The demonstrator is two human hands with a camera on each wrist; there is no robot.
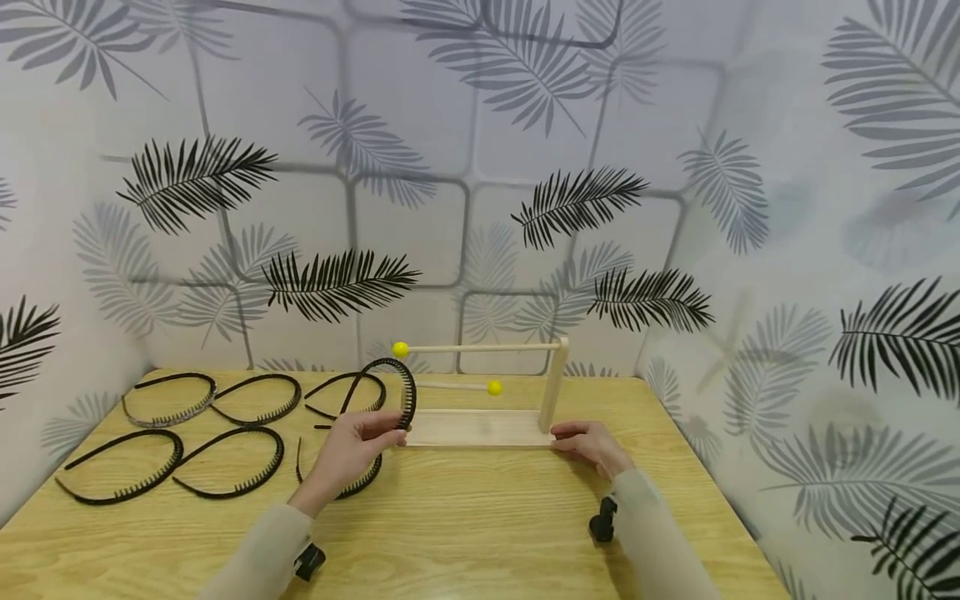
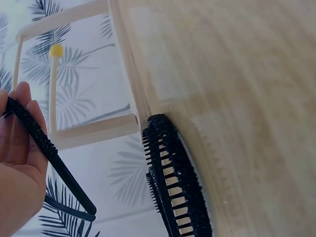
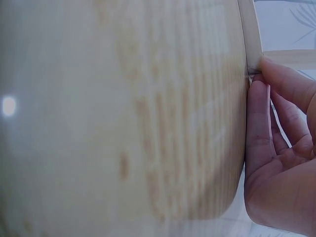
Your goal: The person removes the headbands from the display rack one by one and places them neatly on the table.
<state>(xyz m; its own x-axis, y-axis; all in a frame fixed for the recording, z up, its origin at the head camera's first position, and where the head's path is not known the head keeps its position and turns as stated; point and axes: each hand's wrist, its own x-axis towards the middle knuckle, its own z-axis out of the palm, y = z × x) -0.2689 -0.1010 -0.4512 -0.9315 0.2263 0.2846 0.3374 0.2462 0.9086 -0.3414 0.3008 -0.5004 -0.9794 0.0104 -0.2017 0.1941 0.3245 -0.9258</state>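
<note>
My left hand (image 1: 348, 454) holds a black toothed headband (image 1: 409, 387) upright, in front of the left end of a wooden stand. In the left wrist view, the fingers curl round this headband (image 2: 33, 129). The stand has a flat base (image 1: 476, 429), an upright post (image 1: 555, 387) at the right and horizontal rods tipped with yellow balls (image 1: 401, 350). My right hand (image 1: 594, 446) is at the base's front right corner. Seen from the right wrist, thumb and forefinger of that hand (image 3: 289, 133) pinch the base's end (image 3: 253, 37).
Several black headbands lie in two rows on the left of the wooden table (image 1: 480, 517), among them a front one (image 1: 258, 483) and a back one (image 1: 288, 404). One headband (image 1: 367, 482) is partly hidden behind my left hand. A leaf-patterned wall (image 1: 420, 242) stands behind the table.
</note>
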